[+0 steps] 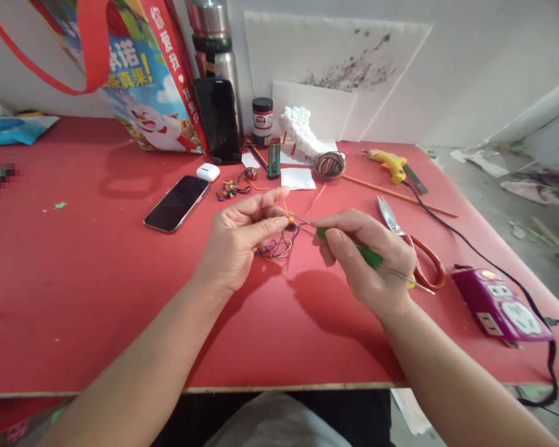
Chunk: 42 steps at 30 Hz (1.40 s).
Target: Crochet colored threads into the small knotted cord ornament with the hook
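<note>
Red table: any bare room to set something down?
Left of the lying phone, around a green star; and between the forearms, below the tangled yarn. Crowded: back, from bag to glue gun; right, around scissors and power strip.

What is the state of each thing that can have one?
Crochet piece: pinched in the grip of the left hand
Crochet hook: in the grip of the right hand
Flat smartphone: face up, screen dark
Propped smartphone: upright, screen dark
Earbud case: lid shut
Jar: lid on
Scissors: lying flat, blades seemingly closed
Glue gun: lying on its side
Yarn ball: wound
Shopping bag: standing
Vacuum flask: upright
Power strip: on/off unclear
</note>
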{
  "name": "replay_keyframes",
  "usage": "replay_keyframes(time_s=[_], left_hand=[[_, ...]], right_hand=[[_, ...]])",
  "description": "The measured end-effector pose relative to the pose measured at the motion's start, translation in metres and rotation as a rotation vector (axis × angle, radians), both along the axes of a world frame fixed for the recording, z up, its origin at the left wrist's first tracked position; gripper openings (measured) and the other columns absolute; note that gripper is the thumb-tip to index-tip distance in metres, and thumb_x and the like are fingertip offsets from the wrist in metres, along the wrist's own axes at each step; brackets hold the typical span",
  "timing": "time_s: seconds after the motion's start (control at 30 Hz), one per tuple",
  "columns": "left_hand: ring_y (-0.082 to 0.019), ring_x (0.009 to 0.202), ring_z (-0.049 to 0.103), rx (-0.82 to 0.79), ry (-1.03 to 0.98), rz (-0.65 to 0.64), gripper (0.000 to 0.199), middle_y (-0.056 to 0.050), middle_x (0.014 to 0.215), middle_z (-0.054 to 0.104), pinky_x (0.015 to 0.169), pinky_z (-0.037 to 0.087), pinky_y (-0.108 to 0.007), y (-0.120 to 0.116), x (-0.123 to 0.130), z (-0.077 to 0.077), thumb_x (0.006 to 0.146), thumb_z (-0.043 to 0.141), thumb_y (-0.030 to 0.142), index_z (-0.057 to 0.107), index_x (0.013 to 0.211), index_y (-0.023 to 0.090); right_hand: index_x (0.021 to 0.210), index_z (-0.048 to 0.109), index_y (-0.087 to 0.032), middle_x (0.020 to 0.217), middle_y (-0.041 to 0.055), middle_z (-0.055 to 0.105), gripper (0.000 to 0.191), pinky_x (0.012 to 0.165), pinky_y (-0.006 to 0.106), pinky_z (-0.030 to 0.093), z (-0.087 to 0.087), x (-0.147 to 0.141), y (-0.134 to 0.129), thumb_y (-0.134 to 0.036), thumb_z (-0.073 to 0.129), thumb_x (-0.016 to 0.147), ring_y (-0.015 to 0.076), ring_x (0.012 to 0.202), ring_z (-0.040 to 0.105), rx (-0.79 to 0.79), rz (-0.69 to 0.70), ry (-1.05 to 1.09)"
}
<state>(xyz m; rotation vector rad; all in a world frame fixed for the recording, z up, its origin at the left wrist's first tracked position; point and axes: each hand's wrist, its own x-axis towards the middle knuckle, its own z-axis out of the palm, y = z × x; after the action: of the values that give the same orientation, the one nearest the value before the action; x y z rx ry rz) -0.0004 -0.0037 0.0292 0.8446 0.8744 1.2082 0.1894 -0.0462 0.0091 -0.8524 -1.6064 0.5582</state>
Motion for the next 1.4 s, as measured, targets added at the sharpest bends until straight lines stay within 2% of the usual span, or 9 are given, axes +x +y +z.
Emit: replay_keyframes(time_s=[0.2,0.43,0.53,0.8,0.9,1.03,1.2,1.4], left_hand=[[-0.01,0.078,0.064,-0.028,0.008,-0.02,0.038,-0.003,0.082,0.075,0.057,0.045,-0.015,0.001,-0.002,0.004,0.056,0.097,0.017,0.092,0.092,0.022],[-0.01,0.069,0.06,-0.045,-0.024,-0.193,0.031,-0.005,0.078,0.073,0.052,0.039,-0.019,0.002,-0.006,0.003,0.061,0.09,0.014,0.092,0.092,0.018],[-0.009,0.062,0.055,-0.06,-0.039,-0.242,0.028,-0.005,0.077,0.072,0.051,0.038,-0.023,0.002,-0.007,0.003,0.064,0.088,0.013,0.092,0.091,0.018],[-0.009,0.065,0.058,-0.054,0.011,-0.18,0.027,-0.004,0.077,0.072,0.052,0.04,-0.019,0.004,-0.006,0.0,0.064,0.09,0.014,0.091,0.091,0.016],[-0.009,0.065,0.059,-0.061,0.02,-0.174,0.027,-0.005,0.077,0.073,0.052,0.041,-0.018,0.004,-0.006,0.0,0.062,0.091,0.014,0.091,0.089,0.016],[-0.009,0.067,0.062,-0.075,0.002,-0.195,0.029,-0.005,0.077,0.074,0.055,0.044,-0.018,0.004,-0.005,-0.001,0.059,0.093,0.014,0.091,0.088,0.016],[-0.011,0.068,0.065,-0.026,-0.035,-0.182,0.03,-0.005,0.08,0.077,0.051,0.038,-0.019,0.002,0.001,-0.007,0.061,0.097,0.015,0.092,0.09,0.02],[-0.013,0.074,0.071,-0.029,-0.071,-0.136,0.027,-0.004,0.084,0.081,0.055,0.045,-0.021,0.0,0.003,-0.008,0.064,0.097,0.016,0.091,0.089,0.024]], right_hand=[[0.11,0.082,-0.022,0.083,0.0003,0.075,0.018,0.055,0.026,0.052,0.006,0.006,-0.001,-0.014,0.067,0.105,0.0094,0.059,0.063,-0.028,0.042,0.018],[0.103,0.088,-0.023,0.074,0.0025,0.074,0.016,0.044,0.025,0.045,0.009,0.011,0.0,-0.023,0.072,0.104,0.0122,0.055,0.059,-0.165,0.13,0.21],[0.101,0.089,-0.022,0.072,0.0031,0.074,0.016,0.043,0.026,0.044,0.011,0.012,0.0,-0.025,0.073,0.103,0.0125,0.052,0.058,-0.189,0.118,0.213],[0.101,0.087,-0.022,0.075,0.0009,0.076,0.018,0.048,0.025,0.048,0.013,0.013,0.001,-0.018,0.07,0.103,0.0097,0.052,0.06,-0.121,0.075,0.059],[0.099,0.087,-0.022,0.071,-0.0001,0.074,0.017,0.046,0.024,0.047,0.012,0.015,0.002,-0.018,0.071,0.102,0.0092,0.05,0.059,-0.16,0.089,0.125],[0.097,0.087,-0.02,0.069,0.001,0.073,0.014,0.043,0.025,0.047,0.008,0.016,0.005,-0.027,0.076,0.101,0.0104,0.047,0.057,-0.259,0.147,0.249],[0.094,0.084,-0.02,0.07,0.0006,0.073,0.02,0.042,0.025,0.046,0.001,0.009,0.011,-0.039,0.08,0.099,0.01,0.044,0.056,-0.379,0.219,0.403],[0.095,0.082,-0.02,0.072,0.0,0.074,0.023,0.045,0.025,0.049,-0.002,-0.002,0.013,-0.042,0.08,0.099,0.0091,0.046,0.058,-0.372,0.198,0.47]])
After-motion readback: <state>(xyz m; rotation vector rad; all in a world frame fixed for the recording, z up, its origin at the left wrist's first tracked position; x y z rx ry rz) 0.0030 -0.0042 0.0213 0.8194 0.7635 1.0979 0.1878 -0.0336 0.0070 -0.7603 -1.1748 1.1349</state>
